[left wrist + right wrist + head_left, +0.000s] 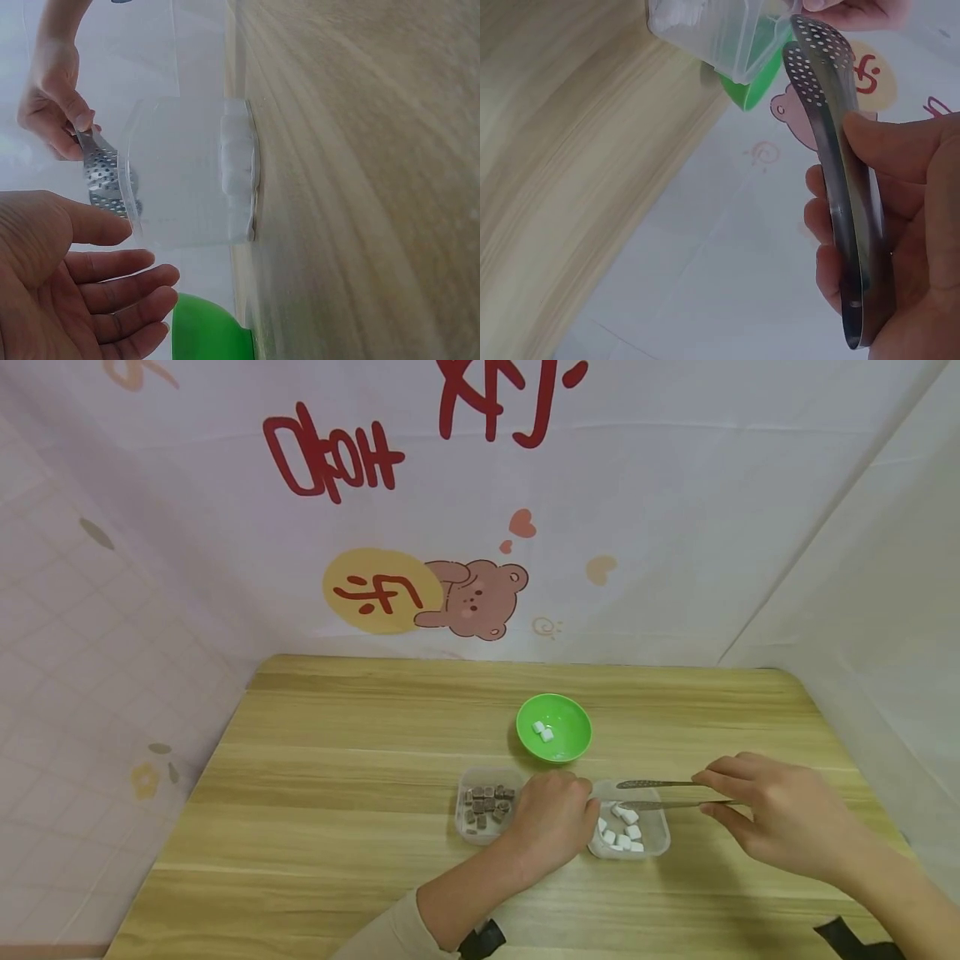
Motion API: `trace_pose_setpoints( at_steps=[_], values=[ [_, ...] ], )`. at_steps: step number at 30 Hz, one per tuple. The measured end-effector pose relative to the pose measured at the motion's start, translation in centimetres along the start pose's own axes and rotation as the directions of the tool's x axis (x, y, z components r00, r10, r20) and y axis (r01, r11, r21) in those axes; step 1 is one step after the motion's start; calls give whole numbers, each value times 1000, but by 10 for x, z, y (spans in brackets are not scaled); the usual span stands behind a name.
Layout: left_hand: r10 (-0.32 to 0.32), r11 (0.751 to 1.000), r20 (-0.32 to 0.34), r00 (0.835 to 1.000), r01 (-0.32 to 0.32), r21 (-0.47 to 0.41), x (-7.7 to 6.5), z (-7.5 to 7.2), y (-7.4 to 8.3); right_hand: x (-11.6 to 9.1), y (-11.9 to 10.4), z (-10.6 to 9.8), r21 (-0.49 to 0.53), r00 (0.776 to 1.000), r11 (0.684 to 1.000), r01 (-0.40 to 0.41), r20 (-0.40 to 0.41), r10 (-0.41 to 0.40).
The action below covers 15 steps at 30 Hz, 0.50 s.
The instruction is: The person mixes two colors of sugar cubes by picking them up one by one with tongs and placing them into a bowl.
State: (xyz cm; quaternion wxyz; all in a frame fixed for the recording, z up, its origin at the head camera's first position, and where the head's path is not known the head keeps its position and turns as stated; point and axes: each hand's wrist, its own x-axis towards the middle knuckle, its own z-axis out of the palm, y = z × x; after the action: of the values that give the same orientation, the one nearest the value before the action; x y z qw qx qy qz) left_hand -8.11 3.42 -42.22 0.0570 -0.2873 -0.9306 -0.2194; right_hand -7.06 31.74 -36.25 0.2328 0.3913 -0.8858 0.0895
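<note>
My left hand (551, 814) is at the left edge of a clear plastic box (658, 839) of white cubes (622, 842). In the left wrist view its thumb lies at the box rim, with the fingers (124, 292) beside the wall; it seems to pinch the rim. My right hand (780, 814) grips perforated metal tongs (840, 172) between thumb and fingers. The tongs' perforated ends are spread a little apart over that box, and I see no cube between them.
Behind the boxes stands a green bowl (573, 743) with two white cubes (543, 732) in it. Left of my left hand, another clear box (463, 827) holds several brownish-grey cubes (487, 802). A printed cloth (637, 527) hangs behind the wooden table (337, 760).
</note>
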Motion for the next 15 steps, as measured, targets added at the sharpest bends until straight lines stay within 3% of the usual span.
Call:
trace_pose_setpoints(
  at_steps=[15],
  values=[
    [7, 999, -9, 1000, -6, 40, 0, 0, 1, 12, -13, 11, -96, 982, 993, 75, 181, -56]
  ],
)
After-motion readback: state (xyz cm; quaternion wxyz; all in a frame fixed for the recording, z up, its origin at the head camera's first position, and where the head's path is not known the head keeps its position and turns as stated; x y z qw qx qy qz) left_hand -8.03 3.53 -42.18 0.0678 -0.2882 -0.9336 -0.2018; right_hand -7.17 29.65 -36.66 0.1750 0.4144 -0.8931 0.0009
